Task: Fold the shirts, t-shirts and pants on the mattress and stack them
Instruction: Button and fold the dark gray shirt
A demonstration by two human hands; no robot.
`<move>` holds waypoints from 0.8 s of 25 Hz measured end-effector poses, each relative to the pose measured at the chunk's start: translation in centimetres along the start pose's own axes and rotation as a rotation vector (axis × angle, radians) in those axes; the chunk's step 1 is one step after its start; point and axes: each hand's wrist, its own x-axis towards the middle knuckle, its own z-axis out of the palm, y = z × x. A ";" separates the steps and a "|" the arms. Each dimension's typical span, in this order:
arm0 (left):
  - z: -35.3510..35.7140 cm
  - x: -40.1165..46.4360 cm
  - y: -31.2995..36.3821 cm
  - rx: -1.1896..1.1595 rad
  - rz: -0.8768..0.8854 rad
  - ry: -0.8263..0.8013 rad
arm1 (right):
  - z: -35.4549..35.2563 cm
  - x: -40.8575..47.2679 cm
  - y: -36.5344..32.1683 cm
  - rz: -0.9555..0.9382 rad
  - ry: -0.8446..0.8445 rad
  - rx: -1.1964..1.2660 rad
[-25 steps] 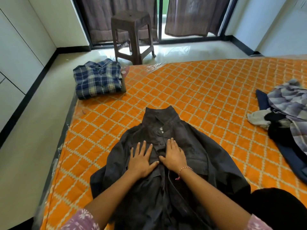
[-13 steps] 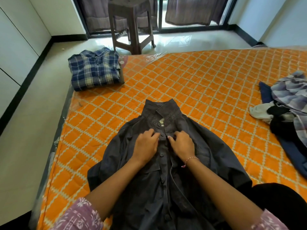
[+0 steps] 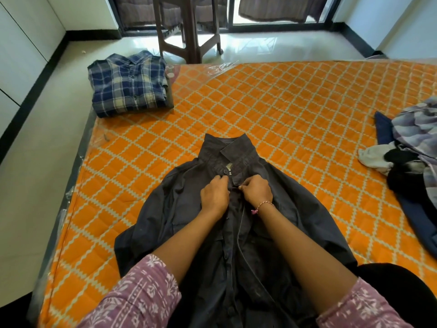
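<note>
On the mattress [image 3: 295, 110], both hands pinch the dark shirt [image 3: 179, 209].

Orange quilted mattress [image 3: 272, 110] with a pale diamond pattern, wrapped in clear plastic, lying on the floor. A dark grey shirt [image 3: 295, 209] lies front up on its near middle, collar pointing away. A folded blue plaid shirt [image 3: 128, 84] rests on the mattress's far left corner. A heap of unfolded clothes [image 3: 411, 157] lies at its right edge.
</note>
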 end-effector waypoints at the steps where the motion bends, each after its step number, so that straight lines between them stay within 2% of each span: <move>1: 0.2 -0.1 -0.1 0.024 0.027 0.018 | -0.1 0.0 -0.1 -0.010 -0.007 -0.031; 3: 0.4 -0.4 0.1 0.015 -0.029 0.042 | -0.4 0.0 -0.2 -0.042 -0.008 -0.084; 7: 0.4 0.2 0.5 -0.055 -0.204 -0.032 | -1.3 0.3 0.0 0.007 -0.114 0.025; 9: -0.1 1.0 0.0 -0.154 -0.243 -0.104 | -2.4 0.1 0.1 0.116 -0.189 0.190; 11: -1.2 1.4 -0.4 -0.268 -0.260 -0.162 | -3.8 -0.6 0.3 0.270 -0.334 0.487; 13: -2.6 1.4 -0.6 -0.336 -0.248 -0.171 | -4.9 -1.6 0.4 0.296 -0.422 0.654; 15: -3.8 1.1 -0.2 -0.383 -0.194 -0.154 | -5.2 -2.8 0.2 0.183 -0.314 0.623; 18: -5.6 -0.3 0.6 -0.379 -0.102 -0.090 | -4.9 -5.3 -0.5 -0.050 0.089 0.279; 20: -6.8 -1.6 1.1 -0.375 -0.085 -0.038 | -4.8 -7.2 -1.2 -0.109 0.227 0.238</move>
